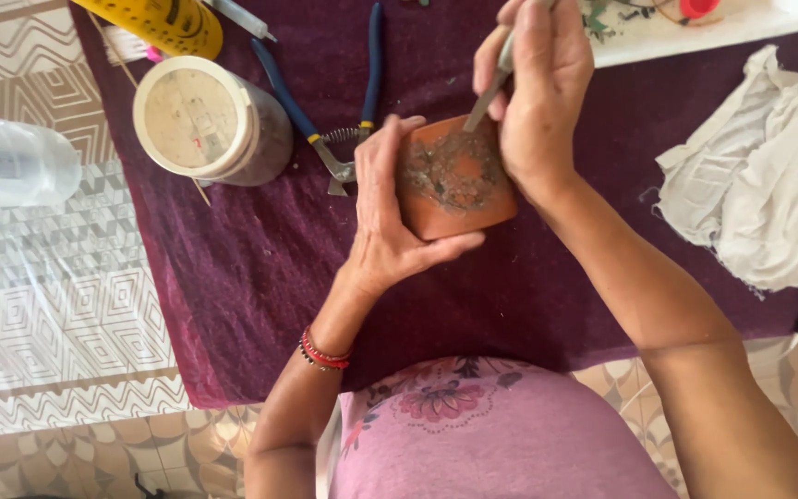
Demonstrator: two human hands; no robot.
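Your left hand (390, 217) cups a small terracotta pot (454, 180) over the middle of the purple cloth (233, 277), with the thumb hooked under the near edge and the fingers wrapped up its left wall, so that hand is clamped on the pot. Your right hand (538, 92) comes in from the far right and is pinched shut around a thin metal tool (489, 88), whose tip rests on the crusted, grey-green face of the pot. The pot looks stiff and light enough for one hand, but judge it as brittle: fired clay like this would likely chip or crack if squeezed hard or dropped, and its matte wall should give a dry, sure grip rather than a slippery one. The side walls, where your left hand already sits, seem the safest place to hold it, away from the rough patch under the tool. The pot is tipped so that the crusted face points up towards you, and whether that face is its mouth or its base cannot be told; its long axis runs roughly from near left to far right. The tool slants from the upper right down to the lower left. On the cloth to the far left lie blue-handled pliers (325, 129), a lidded round jar (205, 120) and a yellow can (163, 23); a pale rag (759, 176) lies to the right.
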